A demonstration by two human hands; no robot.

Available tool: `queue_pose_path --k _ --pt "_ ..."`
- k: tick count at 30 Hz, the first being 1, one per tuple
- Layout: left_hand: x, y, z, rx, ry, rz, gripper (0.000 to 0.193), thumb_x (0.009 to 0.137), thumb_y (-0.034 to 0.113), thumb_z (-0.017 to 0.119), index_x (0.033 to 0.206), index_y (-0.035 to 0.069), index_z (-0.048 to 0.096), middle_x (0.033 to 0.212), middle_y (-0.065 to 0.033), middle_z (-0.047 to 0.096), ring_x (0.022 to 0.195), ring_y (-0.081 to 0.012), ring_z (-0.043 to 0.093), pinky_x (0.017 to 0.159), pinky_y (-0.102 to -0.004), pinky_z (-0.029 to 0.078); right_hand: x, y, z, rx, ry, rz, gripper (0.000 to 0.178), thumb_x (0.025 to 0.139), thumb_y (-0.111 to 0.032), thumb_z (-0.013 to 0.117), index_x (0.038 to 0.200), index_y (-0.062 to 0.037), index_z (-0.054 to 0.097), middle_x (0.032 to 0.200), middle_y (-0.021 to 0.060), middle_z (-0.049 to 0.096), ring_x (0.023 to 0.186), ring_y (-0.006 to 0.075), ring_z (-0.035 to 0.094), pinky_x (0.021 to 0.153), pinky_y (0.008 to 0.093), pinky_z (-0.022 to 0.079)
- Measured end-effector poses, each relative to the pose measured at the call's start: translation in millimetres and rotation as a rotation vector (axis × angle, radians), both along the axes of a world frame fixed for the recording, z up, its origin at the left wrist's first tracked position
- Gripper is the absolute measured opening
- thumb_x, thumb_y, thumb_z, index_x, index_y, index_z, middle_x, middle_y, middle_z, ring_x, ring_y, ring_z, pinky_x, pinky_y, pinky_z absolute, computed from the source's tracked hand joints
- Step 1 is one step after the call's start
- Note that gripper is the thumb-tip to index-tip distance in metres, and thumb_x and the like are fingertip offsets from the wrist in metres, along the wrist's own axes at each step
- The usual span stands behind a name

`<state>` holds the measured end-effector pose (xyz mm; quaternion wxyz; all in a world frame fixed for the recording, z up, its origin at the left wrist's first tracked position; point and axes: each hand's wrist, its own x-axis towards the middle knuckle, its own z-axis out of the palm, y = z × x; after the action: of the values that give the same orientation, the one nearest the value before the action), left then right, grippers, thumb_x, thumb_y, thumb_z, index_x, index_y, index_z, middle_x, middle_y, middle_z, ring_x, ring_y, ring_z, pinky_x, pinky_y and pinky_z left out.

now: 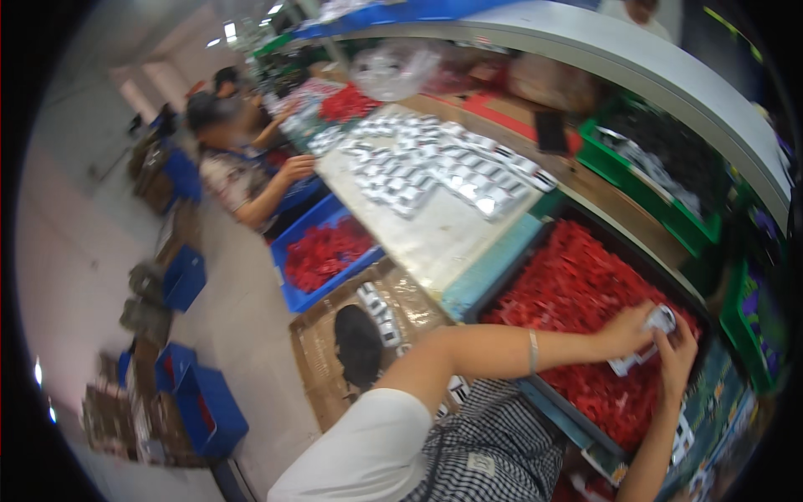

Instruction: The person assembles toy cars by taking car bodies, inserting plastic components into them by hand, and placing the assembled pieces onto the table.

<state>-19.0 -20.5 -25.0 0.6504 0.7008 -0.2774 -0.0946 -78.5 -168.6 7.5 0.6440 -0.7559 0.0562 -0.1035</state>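
Both hands meet over the right part of a black tray (512, 294) heaped with small red plastic pieces (577, 280). My left hand (626, 332), its arm reaching across from the left, has its fingers closed on a small white and silver part (662, 318). From below, my right hand (677, 351) also closes its fingers on that part. Just under the hands, a white piece with a dark marking (629, 361) shows above the red pieces; whether it is held or lying there I cannot tell.
Many white and silver parts (401, 171) lie in rows on the table. A blue bin (288, 289) of red pieces and a cardboard box (314, 360) are at left. Green crates (644, 188) stand at right, below a shelf edge (636, 63). A co-worker (242, 180) works at the far left.
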Motion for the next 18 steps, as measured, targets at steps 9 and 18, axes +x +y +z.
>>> queue_pose_path --k 9,18 --pt "2.0 -2.0 -1.1 0.023 -0.078 0.046 0.033 0.083 0.012 0.059 0.111 -0.001 0.047 0.093 -0.0278 0.061 0.091 -0.0465 0.058 0.076 -0.0515 0.045 7.5 -3.8 -14.1 -0.004 -0.030 -0.021 0.035 0.085 0.003 0.061 0.119 0.0053 0.053 0.105 0.0081 0.061 0.094 0.0136 0.060 0.084 0.0246 0.047" --pt "3.4 -0.9 -6.5 0.022 -0.124 0.013 0.033 0.083 0.011 0.057 0.112 0.001 0.044 0.090 -0.0277 0.061 0.089 -0.0472 0.058 0.073 -0.0526 0.045 5.8 1.6 -12.2 0.057 0.018 0.003 0.033 0.085 0.003 0.060 0.117 0.0039 0.052 0.105 0.0078 0.060 0.095 0.0138 0.059 0.085 0.0254 0.046"
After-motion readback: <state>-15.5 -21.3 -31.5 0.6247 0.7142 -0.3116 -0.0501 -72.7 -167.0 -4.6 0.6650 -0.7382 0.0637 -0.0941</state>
